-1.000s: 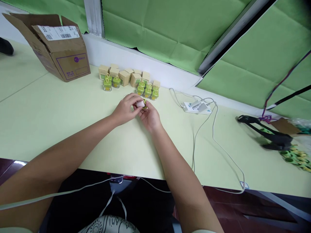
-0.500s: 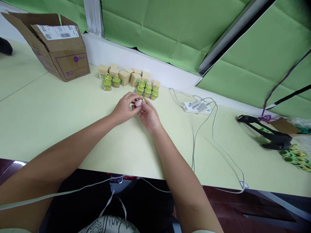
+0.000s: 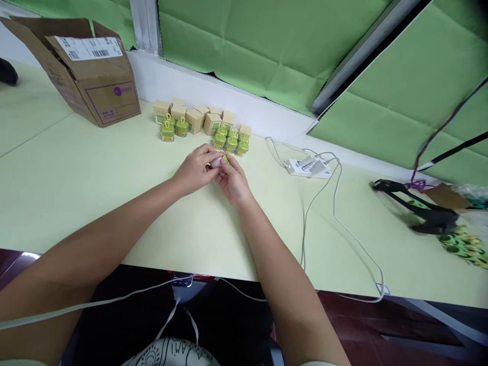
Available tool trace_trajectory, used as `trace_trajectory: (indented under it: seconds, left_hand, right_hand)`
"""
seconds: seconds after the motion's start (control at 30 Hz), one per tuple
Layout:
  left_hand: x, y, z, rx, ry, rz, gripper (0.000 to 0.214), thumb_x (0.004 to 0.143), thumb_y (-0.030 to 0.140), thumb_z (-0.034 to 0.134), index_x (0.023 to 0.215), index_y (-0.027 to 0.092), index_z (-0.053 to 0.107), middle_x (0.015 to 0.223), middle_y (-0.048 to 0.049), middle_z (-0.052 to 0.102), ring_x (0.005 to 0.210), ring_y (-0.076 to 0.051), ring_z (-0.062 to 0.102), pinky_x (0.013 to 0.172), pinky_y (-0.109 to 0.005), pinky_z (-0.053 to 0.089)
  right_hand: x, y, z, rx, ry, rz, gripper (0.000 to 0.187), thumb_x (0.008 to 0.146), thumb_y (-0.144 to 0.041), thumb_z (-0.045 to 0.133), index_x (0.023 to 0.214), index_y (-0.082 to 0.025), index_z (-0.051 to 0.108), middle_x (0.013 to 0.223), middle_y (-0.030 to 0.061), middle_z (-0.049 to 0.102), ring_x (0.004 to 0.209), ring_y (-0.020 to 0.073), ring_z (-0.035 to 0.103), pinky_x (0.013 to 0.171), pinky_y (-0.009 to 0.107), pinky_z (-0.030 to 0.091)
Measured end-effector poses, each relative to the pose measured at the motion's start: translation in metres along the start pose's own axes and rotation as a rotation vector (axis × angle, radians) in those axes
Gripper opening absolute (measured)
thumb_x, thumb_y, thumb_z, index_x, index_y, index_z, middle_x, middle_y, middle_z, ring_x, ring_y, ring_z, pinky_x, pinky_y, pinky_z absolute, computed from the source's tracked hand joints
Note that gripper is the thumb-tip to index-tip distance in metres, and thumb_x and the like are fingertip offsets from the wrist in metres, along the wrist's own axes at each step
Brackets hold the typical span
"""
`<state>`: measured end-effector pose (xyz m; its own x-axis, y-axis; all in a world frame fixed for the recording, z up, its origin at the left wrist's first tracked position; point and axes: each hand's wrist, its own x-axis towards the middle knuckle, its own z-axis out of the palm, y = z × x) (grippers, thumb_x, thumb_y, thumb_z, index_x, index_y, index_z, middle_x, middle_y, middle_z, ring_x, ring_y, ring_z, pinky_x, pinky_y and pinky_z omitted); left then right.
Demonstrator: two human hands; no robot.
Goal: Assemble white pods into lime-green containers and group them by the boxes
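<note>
My left hand (image 3: 196, 170) and my right hand (image 3: 233, 179) meet over the table, their fingers closed around one small object (image 3: 216, 162). Its near part looks whitish, and a bit of green-yellow shows by the right thumb; the fingers cover the rest, so its exact kind is unclear. Just beyond the hands stands a cluster of small clear jars with green lids and loop handles (image 3: 231, 144). Farther left are a few more such jars (image 3: 167, 131). Behind them small kraft cardboard boxes (image 3: 194, 121) line the wall.
A large open carton (image 3: 110, 99) stands at the back left. On the right lie a white power strip (image 3: 308, 169) with cables, a black stand-like object (image 3: 423, 208) and a pile of green-yellow pieces (image 3: 463, 246). A phone (image 3: 183, 279) is below the table edge (image 3: 213, 273).
The held object has turned slightly between my fingers, with more green showing by the right thumb. Both hands stay in nearly the same place.
</note>
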<state>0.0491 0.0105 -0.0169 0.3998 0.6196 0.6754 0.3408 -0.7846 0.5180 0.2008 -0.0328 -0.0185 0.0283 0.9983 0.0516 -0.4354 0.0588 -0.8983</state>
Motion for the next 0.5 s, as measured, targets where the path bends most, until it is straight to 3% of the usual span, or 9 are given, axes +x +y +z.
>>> trace_trajectory:
  seconds: [0.3,0.5]
  left_hand:
    - [-0.001,0.007,-0.002,0.045,-0.036,0.053,0.035,0.092,0.014,0.062,0.123,0.020,0.075,0.122,-0.0114,0.070,0.112,-0.027,0.070,0.102,-0.043,0.060]
    - [-0.002,0.009,0.002,0.053,-0.025,0.022,0.030,0.091,0.015,0.064,0.119,0.020,0.074,0.122,-0.0110,0.070,0.115,-0.028,0.069,0.103,-0.044,0.060]
  right_hand:
    - [-0.002,0.002,0.011,0.033,0.092,0.004,0.015,0.094,-0.033,0.077,0.105,-0.027,0.069,0.093,-0.0033,0.077,0.090,0.0143,0.074,0.095,0.031,0.066]
    - [-0.005,-0.003,0.013,0.077,0.071,0.070,0.016,0.092,-0.030,0.078,0.104,-0.026,0.068,0.097,-0.0011,0.077,0.096,0.0167,0.072,0.098,0.033,0.064]
